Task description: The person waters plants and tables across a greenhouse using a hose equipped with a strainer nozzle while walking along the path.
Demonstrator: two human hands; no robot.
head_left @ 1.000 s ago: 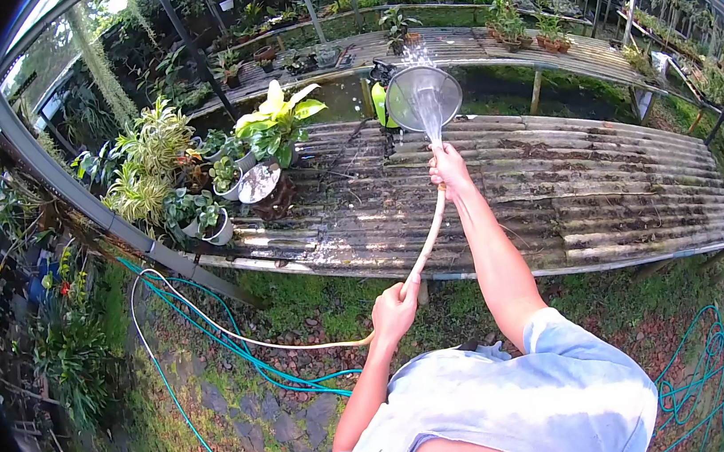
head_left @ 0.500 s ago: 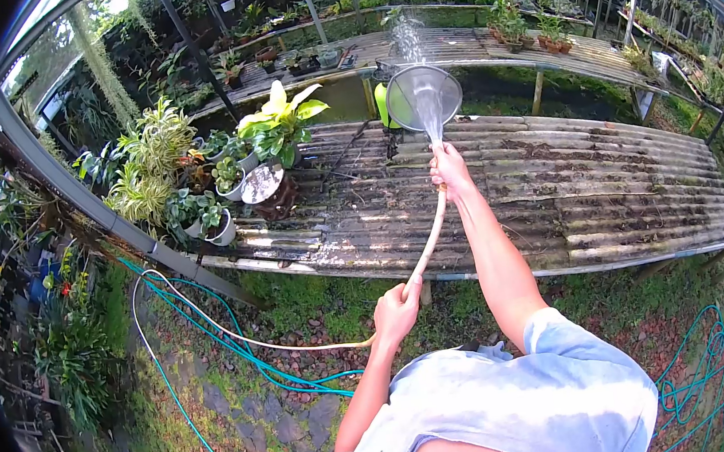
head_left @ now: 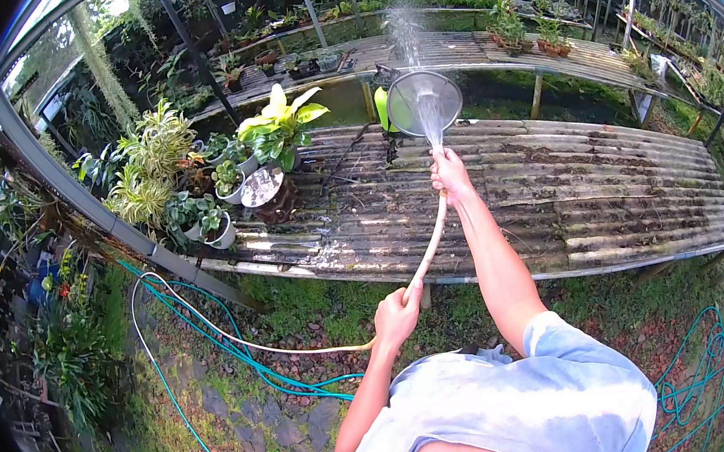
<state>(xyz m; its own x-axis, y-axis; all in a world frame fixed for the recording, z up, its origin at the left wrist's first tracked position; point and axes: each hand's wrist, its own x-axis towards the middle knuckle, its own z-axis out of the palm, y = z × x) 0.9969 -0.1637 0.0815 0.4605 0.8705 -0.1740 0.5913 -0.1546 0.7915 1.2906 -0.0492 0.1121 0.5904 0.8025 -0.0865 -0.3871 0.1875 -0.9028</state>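
Observation:
My right hand is closed around a cream garden hose near its outlet, held up over the slatted bench. Lower down, my left hand grips the same hose in front of my body. Water streams from the outlet into a round, rimmed mesh disc that looks like a strainer. Beyond its rim a spray flies forward. How the disc is held cannot be made out. Just left of it, a bright green leaf stands up at the bench's far edge.
The corrugated bench top bears dirt and debris. Potted plants crowd its left end beside a round-topped stump. Teal hose trails over the ground at left, with more coils at right. A grey post slants at left.
The spray beyond the mesh disc has spread wider and taller. The disc sits very slightly lower. Both hands keep their grip on the hose almost in place.

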